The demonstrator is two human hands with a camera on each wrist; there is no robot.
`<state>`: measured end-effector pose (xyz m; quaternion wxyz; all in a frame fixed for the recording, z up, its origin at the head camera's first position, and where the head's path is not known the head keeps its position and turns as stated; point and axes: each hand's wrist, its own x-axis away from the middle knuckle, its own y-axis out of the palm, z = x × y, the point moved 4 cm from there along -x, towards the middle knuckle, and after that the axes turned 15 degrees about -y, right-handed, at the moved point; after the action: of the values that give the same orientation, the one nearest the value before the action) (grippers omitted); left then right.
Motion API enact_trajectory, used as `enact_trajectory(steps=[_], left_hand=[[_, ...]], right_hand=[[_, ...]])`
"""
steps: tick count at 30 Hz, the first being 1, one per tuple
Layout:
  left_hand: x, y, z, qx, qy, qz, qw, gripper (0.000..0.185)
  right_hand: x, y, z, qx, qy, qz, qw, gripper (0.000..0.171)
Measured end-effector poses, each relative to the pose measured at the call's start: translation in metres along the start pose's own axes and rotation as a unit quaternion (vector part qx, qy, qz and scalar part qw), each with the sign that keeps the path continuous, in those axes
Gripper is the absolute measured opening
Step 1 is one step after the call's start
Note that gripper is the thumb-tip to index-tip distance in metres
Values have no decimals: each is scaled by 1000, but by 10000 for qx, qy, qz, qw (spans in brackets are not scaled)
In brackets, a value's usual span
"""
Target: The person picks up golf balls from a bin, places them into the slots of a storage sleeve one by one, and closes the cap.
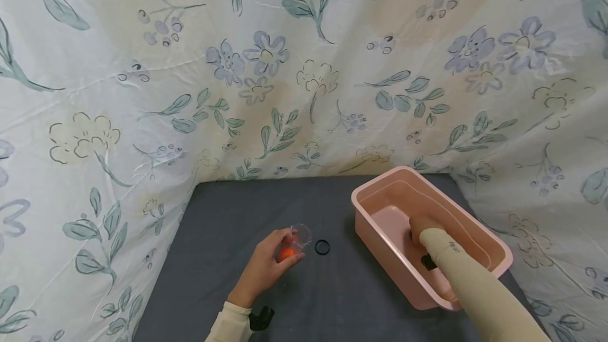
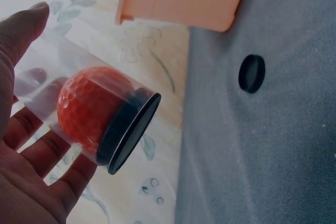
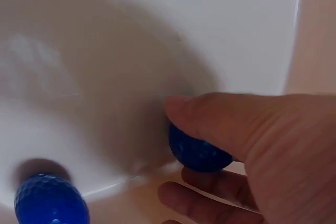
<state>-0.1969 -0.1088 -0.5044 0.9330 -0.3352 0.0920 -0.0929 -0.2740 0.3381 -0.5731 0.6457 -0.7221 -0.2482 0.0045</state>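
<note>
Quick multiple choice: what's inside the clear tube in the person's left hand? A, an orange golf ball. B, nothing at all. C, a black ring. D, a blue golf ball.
A: the left wrist view shows a dimpled orange golf ball inside the clear tube, which the left hand holds and which has a black cap at one end.

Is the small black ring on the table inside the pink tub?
No, the small black ring lies on the dark grey table, beside the pink plastic tub.
</note>
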Motion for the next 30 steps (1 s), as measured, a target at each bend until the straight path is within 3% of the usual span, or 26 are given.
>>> enact_trajectory(steps=[4, 10, 17, 22, 27, 30], left_hand=[[1, 1, 1, 3, -26, -25, 10000, 50], [1, 1, 2, 6, 43, -32, 10000, 54], [2, 1, 2, 8, 16, 2, 10000, 52], [1, 2, 3, 27, 43, 8, 10000, 53], [0, 3, 3, 17, -17, -27, 10000, 53], [-1, 3, 3, 44, -23, -62, 10000, 53]], right_hand=[[2, -4, 5, -446, 107, 150, 9988, 19], [6, -21, -3, -1222, 88, 866, 9887, 18], [11, -41, -20, -1789, 70, 1092, 9778, 35], [14, -52, -29, -1785, -227, 1558, 9713, 30], [18, -70, -50, -1833, -913, 2170, 9545, 29], [23, -85, -67, -1799, -854, 2205, 9549, 37]])
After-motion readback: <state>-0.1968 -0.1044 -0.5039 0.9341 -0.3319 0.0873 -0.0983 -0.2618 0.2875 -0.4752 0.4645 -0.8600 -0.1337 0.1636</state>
